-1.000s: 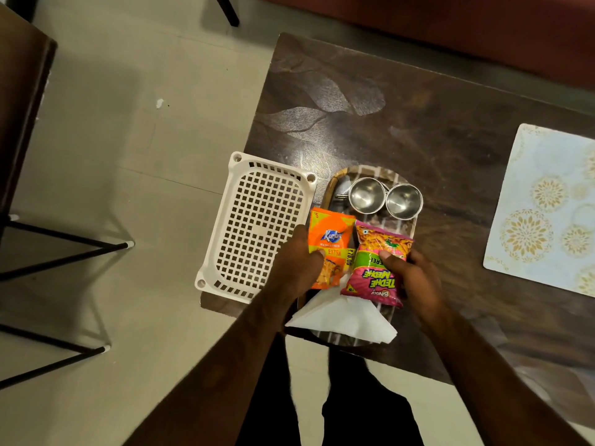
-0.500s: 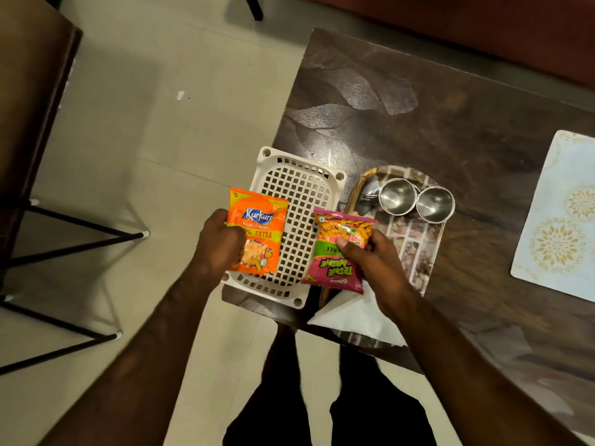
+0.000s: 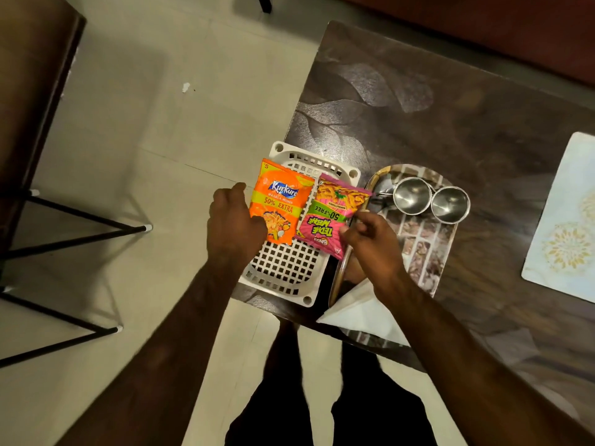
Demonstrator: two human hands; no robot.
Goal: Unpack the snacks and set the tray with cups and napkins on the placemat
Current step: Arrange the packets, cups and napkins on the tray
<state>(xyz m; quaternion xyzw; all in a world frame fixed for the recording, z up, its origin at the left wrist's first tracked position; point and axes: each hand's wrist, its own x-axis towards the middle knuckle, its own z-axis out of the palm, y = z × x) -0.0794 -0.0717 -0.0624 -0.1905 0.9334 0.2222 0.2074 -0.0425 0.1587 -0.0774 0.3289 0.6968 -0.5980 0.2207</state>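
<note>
An orange snack packet and a pink snack packet lie side by side in the white plastic basket. The pink one overlaps the rim of the patterned tray. My left hand is at the orange packet's lower left, its thumb resting on it and its fingers spread beside it. My right hand pinches the pink packet's right edge. Two steel cups stand at the tray's far end, and a white napkin lies at its near end. The pale placemat is at the right.
The dark table ends just left of the basket, which overhangs its corner. Tiled floor lies to the left, with a black-legged stool there. Something metal lies in the tray beside the cups.
Both packets came down from above the basket and now lie in it. My left hand's fingers have spread away from the orange packet. The view shifted slightly.
</note>
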